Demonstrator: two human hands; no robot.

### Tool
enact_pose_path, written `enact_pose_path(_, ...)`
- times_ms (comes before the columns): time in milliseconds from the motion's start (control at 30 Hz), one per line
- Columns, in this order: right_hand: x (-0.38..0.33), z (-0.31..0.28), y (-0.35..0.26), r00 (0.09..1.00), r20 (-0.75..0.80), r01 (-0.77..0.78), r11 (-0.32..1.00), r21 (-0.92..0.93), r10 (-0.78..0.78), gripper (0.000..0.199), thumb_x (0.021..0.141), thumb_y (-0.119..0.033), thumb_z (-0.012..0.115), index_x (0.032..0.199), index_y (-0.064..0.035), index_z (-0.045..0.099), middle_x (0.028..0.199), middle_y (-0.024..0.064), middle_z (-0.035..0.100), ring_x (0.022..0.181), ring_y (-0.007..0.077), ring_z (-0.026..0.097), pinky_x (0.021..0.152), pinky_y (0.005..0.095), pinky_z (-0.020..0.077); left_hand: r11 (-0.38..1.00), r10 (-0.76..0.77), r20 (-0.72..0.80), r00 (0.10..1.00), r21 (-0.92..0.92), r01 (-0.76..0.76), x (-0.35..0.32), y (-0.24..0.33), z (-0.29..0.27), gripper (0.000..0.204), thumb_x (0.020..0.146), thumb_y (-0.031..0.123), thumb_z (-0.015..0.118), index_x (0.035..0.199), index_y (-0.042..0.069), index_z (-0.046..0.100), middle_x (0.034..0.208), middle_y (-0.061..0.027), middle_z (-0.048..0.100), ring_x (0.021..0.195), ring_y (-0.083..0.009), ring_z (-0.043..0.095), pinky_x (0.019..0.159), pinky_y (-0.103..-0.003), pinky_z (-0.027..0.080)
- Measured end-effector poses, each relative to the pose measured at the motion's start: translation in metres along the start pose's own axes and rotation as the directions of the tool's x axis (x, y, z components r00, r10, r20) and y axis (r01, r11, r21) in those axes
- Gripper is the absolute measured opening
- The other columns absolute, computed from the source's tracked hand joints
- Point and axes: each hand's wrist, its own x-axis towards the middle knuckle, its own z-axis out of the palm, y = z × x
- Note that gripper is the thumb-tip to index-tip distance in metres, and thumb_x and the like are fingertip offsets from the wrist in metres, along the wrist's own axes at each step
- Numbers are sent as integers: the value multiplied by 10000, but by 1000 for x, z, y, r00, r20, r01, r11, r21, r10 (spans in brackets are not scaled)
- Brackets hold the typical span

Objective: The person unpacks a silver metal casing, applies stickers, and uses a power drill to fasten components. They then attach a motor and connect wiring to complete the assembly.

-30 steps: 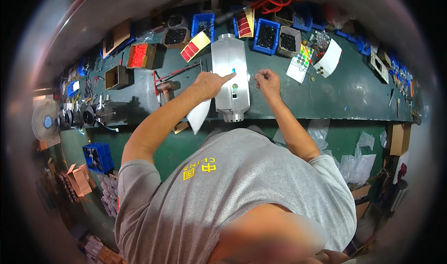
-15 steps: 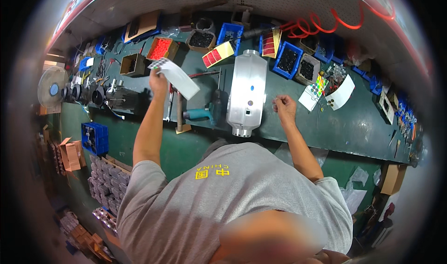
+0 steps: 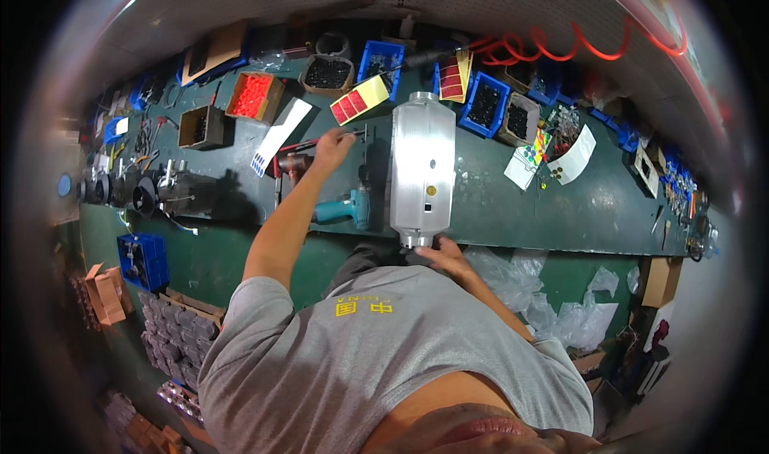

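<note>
Left of centre, the left forearm [image 3: 293,214] partly hides the hammer [image 3: 295,164]; anything in the left hand [image 3: 332,147] is too small to tell. The far-left fan [image 3: 64,185] blurs.

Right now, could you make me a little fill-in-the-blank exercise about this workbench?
1. The hand at the near end of the metal casing is the person's ____ one.
2. The drill lies to the ____ of the casing.
3. The coiled hose is coloured ____.

Missing words: right; left; red.
</note>
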Motion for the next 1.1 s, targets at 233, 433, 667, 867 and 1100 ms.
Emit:
enact_pose_path(233, 3, 49, -10, 981, -185, 87, 983, 164, -56, 642, 751, -347, 886, 1217, -23, 586, 1026, 65, 684, 841, 151, 645, 641, 286, 525, 953, 26, 132, 991, -304, 16, 58, 104, 62, 551, 1012, 447, 548, 1325, 2, 631, 1268, -180, 671, 1223, -296, 608, 1045, -360, 444)
enact_pose_path(433, 7, 59, -7, 967, -251, 117, 944, 308, -38, 632, 751, -304, 885, 1223, -36, 560, 1068, 54, 659, 892, 131, 631, 641, 259, 542, 984, 81, 465, 882, -178, 3, 109, 151, 74, 711, 1018, 606, 398, 1383, 29, 598, 1404, -200, 587, 1340, -316, 518, 1124, -384, 367)
enact_pose_path(667, 2, 49, 18, 931, 225, -53, 502, 863, -288, 635, 900, -280, 760, 1387, 22, 484, 1279, 197, 630, 1114, 302, 658, 923, 420, 591, 980, 182, 576, 797, -36, -198, 119, 208, 70, 722, 1046, 616, 300, 1336, 57, 651, 1402, -194, 595, 1345, -312, 517, 1150, -398, 345)
enact_pose_path(867, 17, 65, 29, 942, 168, -78, 297, 952, -290, 643, 959, -311, 701, 1440, 23, 435, 1343, 230, 600, 1191, 345, 637, 983, 451, 585, 978, 207, 480, 852, -74, -196, 110, 196, 82, 655, 1045, 572, 373, 1353, 54, 629, 1368, -178, 620, 1303, -311, 547, 1108, -380, 386)
enact_pose_path(1100, 17, 64, 36, 980, 88, 5, 467, 884, -177, 583, 915, -222, 759, 1393, -31, 484, 1288, 156, 625, 1169, 317, 648, 961, 434, 593, 974, 146, -219, 965, -140, -179, 77, 73, 61, 335, 902, 228, 698, 1121, -24, 672, 1029, -174, 720, 1012, -285, 688, 911, -369, 526)
